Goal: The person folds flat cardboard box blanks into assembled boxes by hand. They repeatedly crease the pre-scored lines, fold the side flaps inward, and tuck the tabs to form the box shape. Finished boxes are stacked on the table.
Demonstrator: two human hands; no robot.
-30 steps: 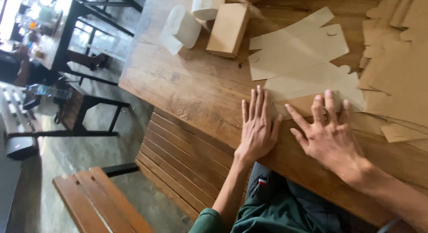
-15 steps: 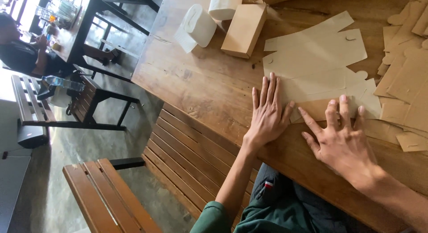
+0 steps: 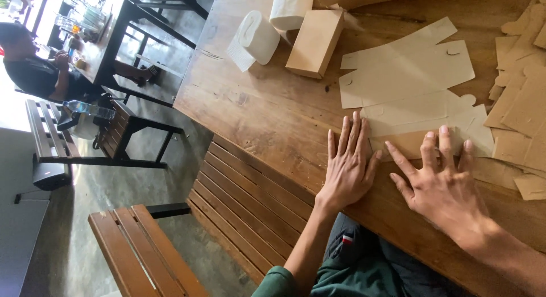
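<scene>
My left hand [image 3: 347, 166] lies flat on the wooden table [image 3: 261, 104], fingers together, its fingertips at the edge of a flat brown cardboard cut-out [image 3: 406, 143]. Spread flat beside it, my right hand [image 3: 443, 186] presses on that same cut-out with its fingers apart. A larger pale cardboard box blank [image 3: 406, 69] lies just beyond the cut-out. Neither hand grips anything.
A folded brown box [image 3: 315, 42] and two white paper rolls [image 3: 259, 38] stand further up the table. More cardboard pieces [image 3: 520, 109] are piled at the right. A wooden bench [image 3: 244, 200] runs under the table edge. A seated person [image 3: 34, 69] is at another table far left.
The view has shifted so hands and table sit further right in the frame. Both hands stay flat on the cardboard in much the same pose.
</scene>
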